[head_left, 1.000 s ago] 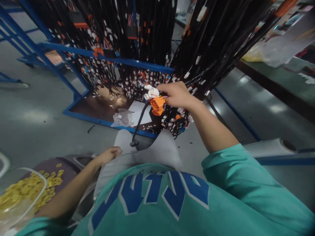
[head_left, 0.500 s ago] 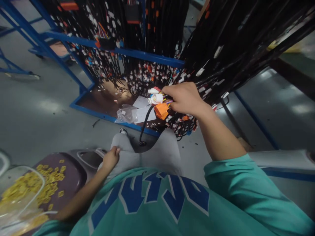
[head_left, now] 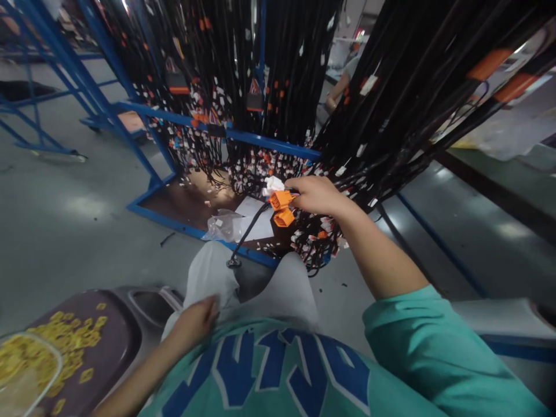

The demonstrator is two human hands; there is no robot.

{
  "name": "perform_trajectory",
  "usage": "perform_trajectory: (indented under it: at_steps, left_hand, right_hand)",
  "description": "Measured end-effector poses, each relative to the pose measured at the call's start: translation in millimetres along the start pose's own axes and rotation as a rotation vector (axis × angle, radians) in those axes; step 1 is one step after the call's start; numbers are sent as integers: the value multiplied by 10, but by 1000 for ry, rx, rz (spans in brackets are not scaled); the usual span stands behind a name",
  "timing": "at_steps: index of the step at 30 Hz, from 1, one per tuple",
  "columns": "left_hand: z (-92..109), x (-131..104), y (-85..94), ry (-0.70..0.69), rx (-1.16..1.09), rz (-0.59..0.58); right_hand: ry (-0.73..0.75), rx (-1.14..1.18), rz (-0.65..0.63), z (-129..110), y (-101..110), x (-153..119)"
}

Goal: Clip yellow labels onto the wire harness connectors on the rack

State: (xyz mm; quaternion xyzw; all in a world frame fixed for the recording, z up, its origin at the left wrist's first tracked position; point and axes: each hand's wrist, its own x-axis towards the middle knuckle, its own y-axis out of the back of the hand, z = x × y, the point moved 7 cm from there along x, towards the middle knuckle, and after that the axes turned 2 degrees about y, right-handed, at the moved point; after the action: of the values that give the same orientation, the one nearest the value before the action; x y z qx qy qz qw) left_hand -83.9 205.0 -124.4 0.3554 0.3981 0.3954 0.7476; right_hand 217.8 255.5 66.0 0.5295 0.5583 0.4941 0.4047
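Observation:
My right hand (head_left: 317, 196) is closed round the wires of a connector bundle, just in front of the hanging black harnesses. Out of its fingers stick a white connector (head_left: 273, 185) and two orange connectors (head_left: 281, 200), one above the other. A black cable (head_left: 252, 229) slants down from the bundle to a dark round end near my knee. My left hand (head_left: 202, 317) is curled low by my lap; whether something small is between its fingers is too blurred to tell.
Black wire harnesses (head_left: 286, 69) hang on a blue frame (head_left: 278, 142). A plastic bag (head_left: 223, 226) lies on the rack's base. At lower left, a dark stool (head_left: 110, 324) carries yellow pieces (head_left: 72, 341). Behind the harnesses, another person's arm (head_left: 337, 92) shows.
The view has tilted up. The held connectors have turned, so two orange ones now show below the white one. My left hand has shifted nearer to my shirt.

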Motion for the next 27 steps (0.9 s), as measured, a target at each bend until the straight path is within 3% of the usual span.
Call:
perform_trajectory:
  at_steps: [2, 4, 7, 11, 14, 20, 25, 27]
  left_hand:
    - [417, 55, 190, -171, -86, 25]
    - [847, 70, 337, -290, -268, -28]
    - [1464, 46, 561, -439, -705, -107]
    - [1950, 53, 843, -510, -1211, -82]
    - [2062, 63, 930, -521, -1318, -79]
    - [1933, 71, 905, -510, -1388, -89]
    - [1796, 108, 897, -522, -1444, -16]
    - [1734, 115, 889, -518, -1424, -14]
  right_hand:
    - [22, 43, 12, -84, 33, -18]
    - [50, 77, 27, -174, 65, -52]
    - [97, 94, 51, -323, 110, -122]
    - [148, 21, 72, -494, 143, -205]
    - [220, -57, 67, -569, 138, -257]
    - [447, 26, 128, -591, 111, -361]
    - [621, 123, 396, -657, 90, -401]
    - [654, 183, 444, -680, 68, -394]
